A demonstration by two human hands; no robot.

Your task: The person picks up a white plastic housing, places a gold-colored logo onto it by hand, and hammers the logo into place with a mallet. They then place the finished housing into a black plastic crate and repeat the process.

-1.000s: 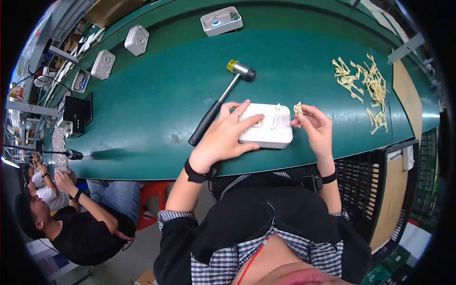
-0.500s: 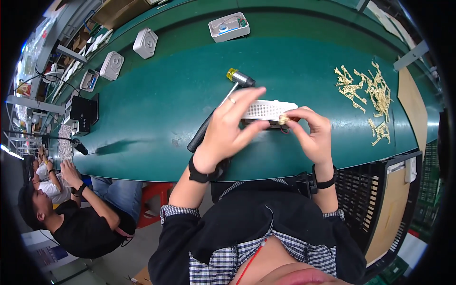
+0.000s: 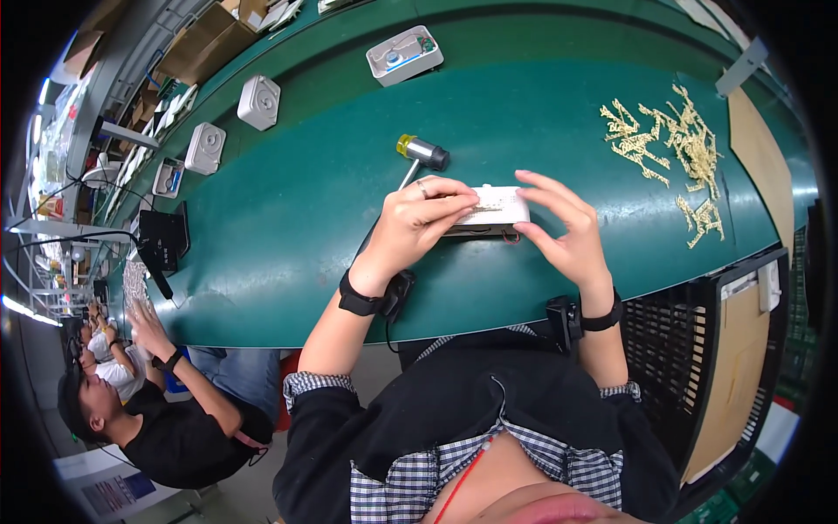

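Note:
A white case with a perforated top lies on the green table in front of me. My left hand is at its left part, thumb and fingertips pinched together at the top face. A thin pale-gold piece shows at those fingertips, lying along the case; its shape is mostly hidden. My right hand is at the case's right end, fingers spread and thumb close to the front corner. Behind my left hand rests a mallet with a yellow end and a dark end; its handle runs partly under that hand.
Several pale-gold cut-out pieces lie loosely piled at the right, beside a brown board. An open white box with wires and white covers stand along the back. A black device is at the left, near a seated co-worker.
My right hand has let go of the small gold piece and spread its fingers. My left hand has closed from open into a pinch on the case's top. The view has shifted slightly.

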